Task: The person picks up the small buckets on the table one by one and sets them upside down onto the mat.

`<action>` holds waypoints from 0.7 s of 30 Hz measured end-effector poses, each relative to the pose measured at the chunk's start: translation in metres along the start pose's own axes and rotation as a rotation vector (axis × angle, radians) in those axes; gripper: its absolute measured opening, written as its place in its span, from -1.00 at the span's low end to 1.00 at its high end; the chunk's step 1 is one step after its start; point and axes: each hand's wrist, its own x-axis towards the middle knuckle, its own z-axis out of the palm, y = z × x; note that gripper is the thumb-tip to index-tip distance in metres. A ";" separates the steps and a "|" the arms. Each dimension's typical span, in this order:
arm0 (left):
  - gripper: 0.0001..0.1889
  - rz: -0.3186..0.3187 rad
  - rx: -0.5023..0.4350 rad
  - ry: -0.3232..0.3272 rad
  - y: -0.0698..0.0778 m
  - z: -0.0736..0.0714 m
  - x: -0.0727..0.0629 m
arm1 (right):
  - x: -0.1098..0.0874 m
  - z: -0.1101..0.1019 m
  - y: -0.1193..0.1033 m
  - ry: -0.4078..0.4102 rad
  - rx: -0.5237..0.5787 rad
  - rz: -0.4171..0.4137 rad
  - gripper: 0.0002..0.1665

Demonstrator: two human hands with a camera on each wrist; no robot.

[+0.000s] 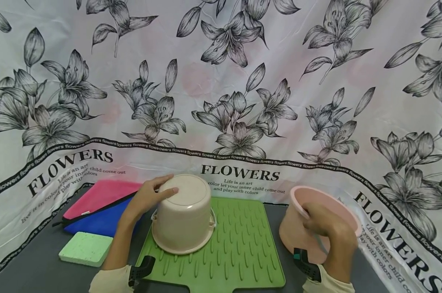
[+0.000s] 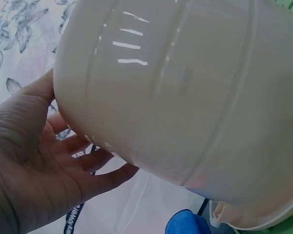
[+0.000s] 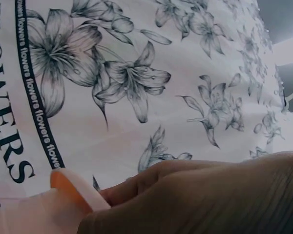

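A beige bucket (image 1: 184, 219) stands upside down on the green ridged mat (image 1: 242, 240), its base facing up and its wire handle hanging at the rim. My left hand (image 1: 151, 197) holds it by the upturned base, fingers spread over the edge. The left wrist view shows the thumb and fingertips of that hand (image 2: 49, 161) against the bucket's smooth side (image 2: 151, 107). To the right, a pink bucket (image 1: 292, 232) tilts beside the mat, mouth up. My right hand (image 1: 327, 221) grips its near rim; the fingers inside are partly hidden.
A pink and blue fabric piece (image 1: 103, 199) with a dark edge lies left of the mat. In front of it sits a light green sponge-like block (image 1: 85, 248). Behind the grey table hangs a white flower-printed cloth (image 1: 235, 122), which also runs down both sides.
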 end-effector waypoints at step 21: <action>-0.28 0.598 0.181 0.211 0.076 0.065 -0.001 | -0.031 -0.018 -0.019 0.553 0.159 -0.358 -0.38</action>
